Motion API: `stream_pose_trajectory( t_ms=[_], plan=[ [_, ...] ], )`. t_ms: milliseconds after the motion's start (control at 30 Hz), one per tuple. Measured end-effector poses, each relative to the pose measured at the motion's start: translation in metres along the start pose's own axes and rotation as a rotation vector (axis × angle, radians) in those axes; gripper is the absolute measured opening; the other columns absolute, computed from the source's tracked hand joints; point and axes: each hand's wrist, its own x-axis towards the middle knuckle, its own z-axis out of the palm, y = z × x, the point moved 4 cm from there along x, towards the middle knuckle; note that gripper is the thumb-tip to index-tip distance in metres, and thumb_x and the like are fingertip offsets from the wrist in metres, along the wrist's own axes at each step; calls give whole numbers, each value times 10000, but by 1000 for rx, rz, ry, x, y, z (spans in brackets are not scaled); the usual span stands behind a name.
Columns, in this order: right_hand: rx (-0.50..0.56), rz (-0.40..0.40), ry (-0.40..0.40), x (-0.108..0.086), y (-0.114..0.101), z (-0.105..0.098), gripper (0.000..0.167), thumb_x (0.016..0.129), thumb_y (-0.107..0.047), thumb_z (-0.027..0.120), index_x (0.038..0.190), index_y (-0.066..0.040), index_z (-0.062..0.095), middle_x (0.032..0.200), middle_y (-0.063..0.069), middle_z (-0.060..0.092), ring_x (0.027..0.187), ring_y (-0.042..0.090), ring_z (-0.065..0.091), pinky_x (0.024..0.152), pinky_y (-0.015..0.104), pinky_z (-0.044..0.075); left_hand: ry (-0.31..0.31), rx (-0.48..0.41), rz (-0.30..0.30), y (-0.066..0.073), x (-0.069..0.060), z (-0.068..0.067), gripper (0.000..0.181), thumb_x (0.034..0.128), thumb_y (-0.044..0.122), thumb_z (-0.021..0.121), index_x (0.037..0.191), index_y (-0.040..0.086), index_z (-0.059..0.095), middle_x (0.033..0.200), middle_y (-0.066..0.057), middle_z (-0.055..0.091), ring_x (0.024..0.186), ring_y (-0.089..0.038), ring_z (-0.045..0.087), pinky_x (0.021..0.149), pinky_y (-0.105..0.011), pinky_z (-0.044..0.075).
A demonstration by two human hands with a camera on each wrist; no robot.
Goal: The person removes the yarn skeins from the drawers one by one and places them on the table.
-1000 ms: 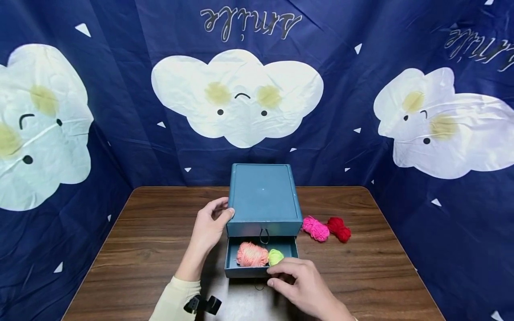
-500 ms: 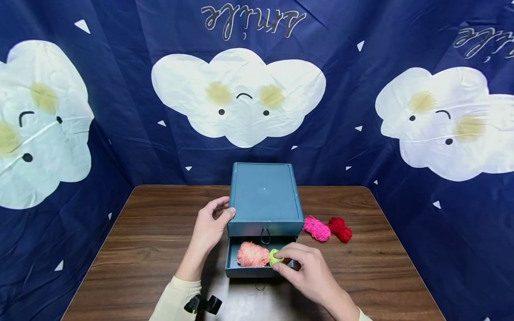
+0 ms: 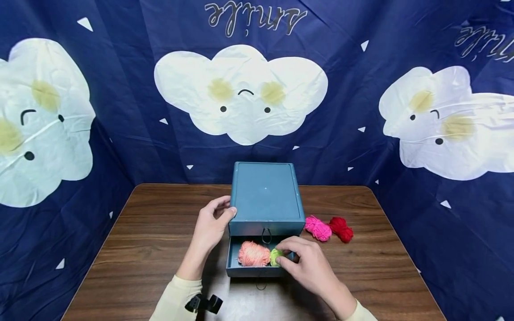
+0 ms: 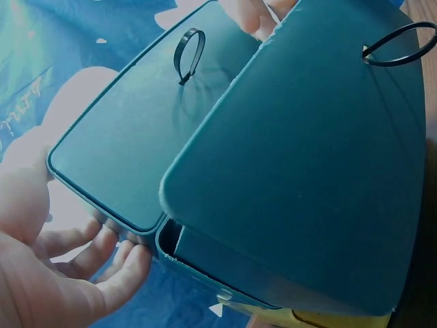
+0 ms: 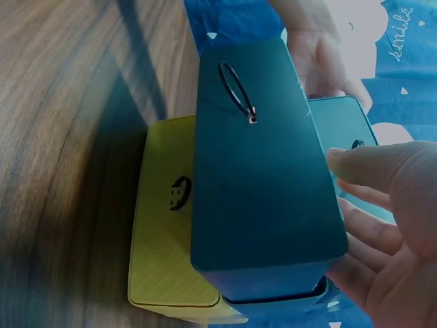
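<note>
A blue drawer box (image 3: 265, 189) stands on the table, its middle drawer (image 3: 254, 272) pulled out. Inside that drawer a peach yarn ball (image 3: 253, 255) lies beside a yellow-green yarn ball (image 3: 274, 257). My right hand (image 3: 311, 267) reaches over the drawer's front and pinches the yellow-green ball between thumb and index finger; the fingers partly hide it. With the thumb on the front corner and the fingers along the side, my left hand (image 3: 209, 225) holds the box's left edge. The drawer's front blocks both yarn balls from the wrist views.
To the box's right, a pink yarn ball (image 3: 318, 228) and a red one (image 3: 341, 229) lie on the wooden table (image 3: 160, 249). A yellow bottom drawer (image 5: 167, 253) is pushed in. Black loop pulls hang on the drawer fronts. A dark blue cloth (image 3: 120, 89) surrounds the table.
My right hand has moved from the drawer's front edge up and into the drawer, onto the yellow-green yarn ball. The left hand stays on the box.
</note>
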Motion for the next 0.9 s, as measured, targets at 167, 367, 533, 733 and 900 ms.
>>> stream_pose_trajectory(
  t_ms=[167,367,533,733,900],
  plan=[
    [-23,4,-33,6,3,3,194,823,-137,861,999,-183,792,1011,-97,744,864,113,694,655,213,536,1,-1,2,1,0,0,464,978,182,694,1411,50,596,1319,-165,619,1209,-275,596,1017,-329,482],
    [-77,24,-92,12,5,6,191,815,-160,866,984,-214,795,991,-93,754,881,85,699,715,229,553,4,14,17,2,1,0,477,973,177,700,1412,28,590,1311,-183,625,1192,-289,604,1036,-415,485],
    [-110,32,-157,15,6,9,165,826,-173,853,982,-188,800,964,-67,765,865,80,698,735,248,560,12,-9,15,2,0,1,456,969,168,704,1396,41,607,1297,-172,633,1176,-285,609,1037,-421,482],
    [-140,56,-217,17,7,11,151,839,-192,845,982,-200,799,942,-91,760,858,38,674,761,274,569,14,1,15,0,-2,2,488,973,180,700,1419,21,579,1330,-184,617,1192,-283,608,1020,-389,492],
    [-124,74,-264,18,9,12,145,844,-174,837,979,-208,795,910,-108,748,787,54,644,720,251,543,19,1,13,-1,-4,3,486,968,184,709,1412,26,589,1316,-176,624,1190,-276,611,979,-286,497]
  ],
)
